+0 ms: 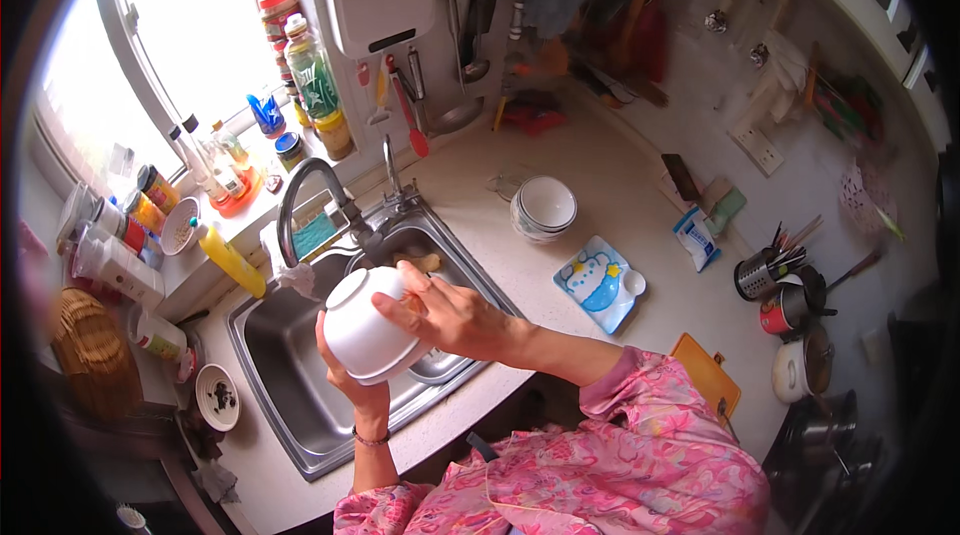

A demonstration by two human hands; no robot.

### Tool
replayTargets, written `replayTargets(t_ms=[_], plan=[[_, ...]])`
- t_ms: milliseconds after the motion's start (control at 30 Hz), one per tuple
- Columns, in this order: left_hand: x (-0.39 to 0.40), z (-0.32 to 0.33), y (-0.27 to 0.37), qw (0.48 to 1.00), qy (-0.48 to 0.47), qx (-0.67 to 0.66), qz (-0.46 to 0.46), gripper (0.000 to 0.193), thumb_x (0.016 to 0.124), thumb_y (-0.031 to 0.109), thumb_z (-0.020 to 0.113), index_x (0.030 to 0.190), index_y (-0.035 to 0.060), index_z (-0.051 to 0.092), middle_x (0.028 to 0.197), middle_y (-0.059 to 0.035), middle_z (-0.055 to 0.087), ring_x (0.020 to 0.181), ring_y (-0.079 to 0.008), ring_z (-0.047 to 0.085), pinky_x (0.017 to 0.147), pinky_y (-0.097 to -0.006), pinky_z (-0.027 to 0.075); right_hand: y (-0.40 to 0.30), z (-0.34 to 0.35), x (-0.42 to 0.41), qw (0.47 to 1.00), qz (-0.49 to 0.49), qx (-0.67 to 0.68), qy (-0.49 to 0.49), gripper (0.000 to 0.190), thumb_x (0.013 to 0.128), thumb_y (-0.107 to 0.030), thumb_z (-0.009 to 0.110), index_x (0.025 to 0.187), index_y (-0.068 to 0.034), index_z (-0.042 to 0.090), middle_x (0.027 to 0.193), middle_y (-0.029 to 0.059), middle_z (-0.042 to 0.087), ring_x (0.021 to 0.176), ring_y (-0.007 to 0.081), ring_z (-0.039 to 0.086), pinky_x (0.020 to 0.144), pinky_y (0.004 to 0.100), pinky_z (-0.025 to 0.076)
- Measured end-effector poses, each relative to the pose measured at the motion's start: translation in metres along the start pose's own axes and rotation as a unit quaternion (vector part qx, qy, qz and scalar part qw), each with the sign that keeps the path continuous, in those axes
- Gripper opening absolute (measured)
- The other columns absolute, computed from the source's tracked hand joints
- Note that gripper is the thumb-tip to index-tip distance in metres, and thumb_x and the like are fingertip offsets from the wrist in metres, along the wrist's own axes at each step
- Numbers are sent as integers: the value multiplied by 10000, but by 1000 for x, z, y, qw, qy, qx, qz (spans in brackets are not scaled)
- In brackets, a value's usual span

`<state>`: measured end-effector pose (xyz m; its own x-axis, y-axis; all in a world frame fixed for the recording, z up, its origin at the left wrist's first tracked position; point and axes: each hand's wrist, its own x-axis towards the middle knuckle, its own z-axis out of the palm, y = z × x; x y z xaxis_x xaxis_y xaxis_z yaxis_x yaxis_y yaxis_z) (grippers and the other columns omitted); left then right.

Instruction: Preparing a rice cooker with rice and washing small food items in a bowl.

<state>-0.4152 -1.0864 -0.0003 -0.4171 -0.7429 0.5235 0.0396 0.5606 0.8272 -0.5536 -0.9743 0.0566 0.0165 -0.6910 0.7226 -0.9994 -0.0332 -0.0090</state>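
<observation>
Both hands hold a white bowl (366,328), tilted on its side above the double-basin steel sink (281,385), its outer base towards the upper left. My left hand (346,377) grips it from below and the left, a bracelet on that wrist. My right hand (454,310) is at its rim on the right, thumb on the outer wall and something orange partly visible beneath the fingers. The bowl's inside is hidden. Behind the hands, a yellowish item (426,262) lies in the right basin. The curved faucet (311,178) arches over the sink.
Stacked bowls (547,205) and a blue cartoon-print dish (596,283) stand on the counter to the right. A yellow dish-soap bottle (232,261) leans by the sink's left back edge. A bowl with dark pieces (218,397) sits at left, an orange cutting board (705,377) at right.
</observation>
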Motion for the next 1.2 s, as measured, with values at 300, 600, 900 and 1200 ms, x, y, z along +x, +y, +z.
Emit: replayTargets(t_ms=[300,600,900,1200], plan=[[-24,-23,-35,983,111,141,-44,398,902,190,512,1203,-62,451,933,-181,639,857,-194,622,726,-327,476,162,-24,-119,829,558,41,-13,613,804,-468,610,1101,62,523,792,174,656,776,329,639,734,382,493],[-46,-70,-39,938,247,225,-90,418,910,190,513,1228,-69,429,1115,-174,560,991,-233,560,855,-330,434,256,-2,-188,578,810,77,-70,406,727,-331,709,747,64,617,606,132,604,417,188,577,328,295,460],[-67,-96,-40,912,298,253,-124,477,912,276,511,1262,-35,419,1168,-183,549,1068,-276,541,893,-369,421,287,9,-235,495,828,258,-51,209,758,-67,614,890,74,535,664,179,598,444,209,567,301,291,436],[-78,-123,-35,923,289,222,-122,554,924,362,462,1302,-28,358,1243,-189,496,1121,-292,508,940,-386,386,271,-7,-210,542,808,231,23,134,750,12,517,864,81,531,633,174,576,430,199,562,314,280,456]])
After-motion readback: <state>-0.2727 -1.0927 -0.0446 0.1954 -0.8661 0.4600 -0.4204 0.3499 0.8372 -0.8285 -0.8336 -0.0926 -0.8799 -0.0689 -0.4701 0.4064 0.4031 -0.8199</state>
